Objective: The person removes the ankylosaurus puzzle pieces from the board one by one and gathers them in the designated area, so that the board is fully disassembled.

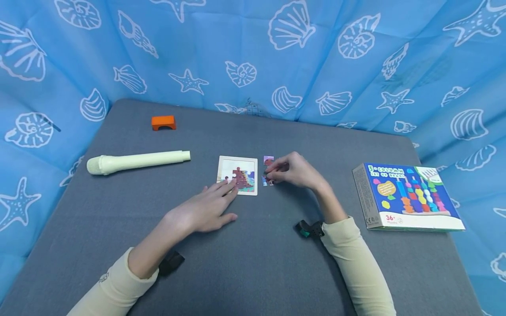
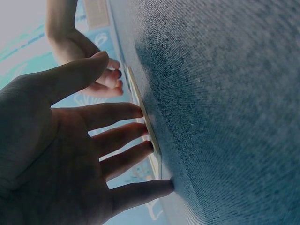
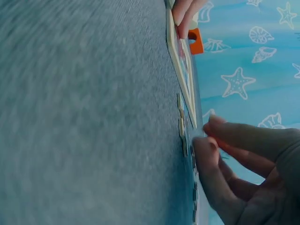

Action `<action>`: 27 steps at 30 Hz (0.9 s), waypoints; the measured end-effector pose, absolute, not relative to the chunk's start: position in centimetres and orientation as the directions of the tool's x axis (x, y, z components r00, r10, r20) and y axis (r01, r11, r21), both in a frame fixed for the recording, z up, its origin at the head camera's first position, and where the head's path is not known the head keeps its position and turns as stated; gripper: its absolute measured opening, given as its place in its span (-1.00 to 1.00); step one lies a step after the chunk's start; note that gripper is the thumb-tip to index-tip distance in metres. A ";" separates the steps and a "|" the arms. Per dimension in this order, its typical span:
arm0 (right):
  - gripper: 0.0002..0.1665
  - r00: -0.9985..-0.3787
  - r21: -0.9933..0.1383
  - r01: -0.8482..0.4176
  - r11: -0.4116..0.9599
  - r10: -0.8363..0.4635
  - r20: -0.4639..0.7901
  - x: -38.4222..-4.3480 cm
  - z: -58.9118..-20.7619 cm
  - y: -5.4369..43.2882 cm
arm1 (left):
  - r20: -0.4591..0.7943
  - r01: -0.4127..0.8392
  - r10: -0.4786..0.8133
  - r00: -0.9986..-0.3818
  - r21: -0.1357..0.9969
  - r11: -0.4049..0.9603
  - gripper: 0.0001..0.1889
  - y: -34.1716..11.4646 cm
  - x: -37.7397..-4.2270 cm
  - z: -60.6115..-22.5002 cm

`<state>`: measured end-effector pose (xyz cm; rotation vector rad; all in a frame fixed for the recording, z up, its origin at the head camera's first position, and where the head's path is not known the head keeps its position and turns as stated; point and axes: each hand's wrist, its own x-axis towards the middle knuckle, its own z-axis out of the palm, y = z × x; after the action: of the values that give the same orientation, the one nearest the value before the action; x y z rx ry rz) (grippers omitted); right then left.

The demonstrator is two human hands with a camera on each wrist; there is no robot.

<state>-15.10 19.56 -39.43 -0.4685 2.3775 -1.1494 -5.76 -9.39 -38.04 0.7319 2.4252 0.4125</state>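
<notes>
Near the middle of the grey table (image 1: pixel 245 267) lies a small puzzle board (image 1: pixel 229 166), flat, with loose puzzle pieces (image 1: pixel 268 159) just beside its right edge. I judge the board to be light and stiff, perhaps of thin wood, so it could slide on the cloth if nobody steadies it; its raised rim seems the best place to hold. The pieces look thin and rigid, and their narrow tabs may be the weak points. They are probably easiest to take by two opposite edges, between thumb and forefinger, because a flat piece offers little to grasp.

The left hand (image 1: pixel 209 208) has its fingers extended and spread, with fingertips resting on the board, and it grips nothing. The right hand (image 1: pixel 298 171) is above the pieces, fingers bent and thumb close to forefinger; whether a piece is between them, I cannot tell.

The board has a pale frame and a whitish bed, partly covered by a dark red figure with blue and green around it. The upper loose piece is purplish with a reddish patch.
</notes>
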 end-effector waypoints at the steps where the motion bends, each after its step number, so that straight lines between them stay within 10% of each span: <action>1: -0.80 -0.834 -0.814 -0.100 0.572 -0.494 -0.244 -15.1 -39.5 19.5 | -0.430 0.408 0.583 -0.690 0.435 0.803 -0.17 -9.4 -5.8 -38.0; 27: -0.82 -0.788 -0.785 -0.247 0.568 -0.589 -0.179 -16.4 -40.0 12.5 | -0.389 0.425 0.585 -0.712 0.424 0.800 -0.18 -9.2 -5.8 -38.2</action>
<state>-16.41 12.47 -39.97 -0.6748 2.3792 -1.0968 -5.81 -9.19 -38.21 0.7493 2.4715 0.4160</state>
